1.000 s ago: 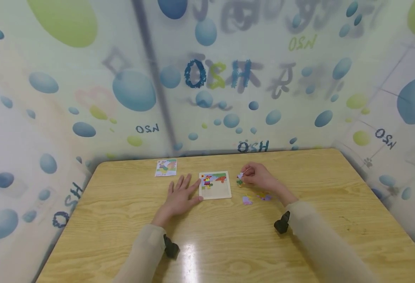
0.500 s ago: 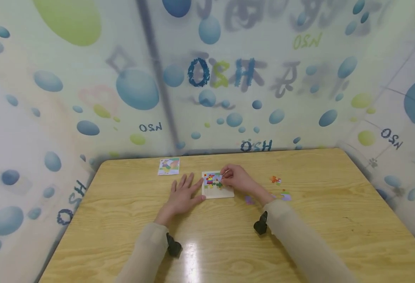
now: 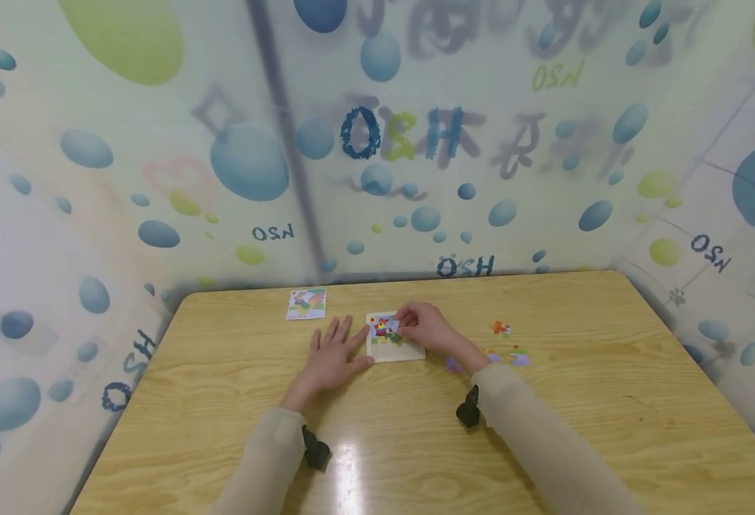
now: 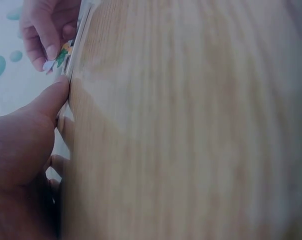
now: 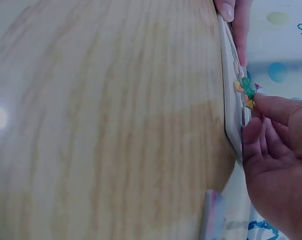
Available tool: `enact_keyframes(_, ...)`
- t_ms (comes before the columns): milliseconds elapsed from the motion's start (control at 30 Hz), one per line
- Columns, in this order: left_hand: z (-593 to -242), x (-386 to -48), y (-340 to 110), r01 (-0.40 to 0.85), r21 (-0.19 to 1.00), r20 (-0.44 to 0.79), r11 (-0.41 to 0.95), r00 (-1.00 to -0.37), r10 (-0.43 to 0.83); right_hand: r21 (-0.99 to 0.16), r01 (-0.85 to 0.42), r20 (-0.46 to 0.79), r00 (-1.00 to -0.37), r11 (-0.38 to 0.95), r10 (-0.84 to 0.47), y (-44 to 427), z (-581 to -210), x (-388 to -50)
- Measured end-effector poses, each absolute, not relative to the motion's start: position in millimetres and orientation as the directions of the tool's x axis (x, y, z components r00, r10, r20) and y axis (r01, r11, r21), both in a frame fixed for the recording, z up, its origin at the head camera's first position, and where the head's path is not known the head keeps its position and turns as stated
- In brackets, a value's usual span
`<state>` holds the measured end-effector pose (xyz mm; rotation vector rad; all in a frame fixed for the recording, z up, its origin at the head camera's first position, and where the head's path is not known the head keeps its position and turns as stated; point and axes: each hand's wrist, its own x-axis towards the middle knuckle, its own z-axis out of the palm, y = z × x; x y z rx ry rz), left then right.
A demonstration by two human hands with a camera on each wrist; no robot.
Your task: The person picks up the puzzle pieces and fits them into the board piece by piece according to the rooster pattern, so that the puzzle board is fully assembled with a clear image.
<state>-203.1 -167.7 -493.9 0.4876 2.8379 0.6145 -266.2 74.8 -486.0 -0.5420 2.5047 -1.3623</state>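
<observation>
Right hand [image 3: 427, 330]: fingers clamped on a small green, multicoloured jigsaw piece [image 5: 248, 88], held over the tray.
Left hand [image 3: 332, 356]: fingers spread apart, thumb and index at the tray's left edge.
Tray: pale, square puzzle tray [image 3: 395, 352], flat on the yellowish wood-grain desk [image 3: 416, 450], partly filled; right hand hides its upper right corner.
Loose pieces: orange piece [image 3: 500, 327], purple-and-green piece [image 3: 519, 356], purple piece [image 3: 452, 365], the last nearest the right forearm.
Beyond: square colour-printed card [image 3: 307, 304]; blue-and-green-spotted wall [image 3: 326, 222].
</observation>
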Motion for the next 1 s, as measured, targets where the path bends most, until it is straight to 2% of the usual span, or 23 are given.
enact_keyframes(333, -498.1, -204.9, -170.5, 0.282, 0.440, -0.108, 0.853, -0.926, 0.362, -0.813, -0.190, -0.041, -0.924, 0.550, -0.380, 65.6, -485.4, -263.8)
enact_keyframes(733, -494.3, -201.6, -168.6, 0.295, 0.444, -0.082, 0.846, -0.927, 0.367, -0.823, -0.164, -0.031, -0.943, 0.544, -0.332, 60.6, -490.4, -261.8)
enact_keyframes(1000, -501.3, -204.6, -171.1, 0.299, 0.455, -0.085, 0.839, -0.923, 0.375, -0.782, -0.152, -0.046, -0.953, 0.605, -0.299, 54.0, -490.1, -258.8)
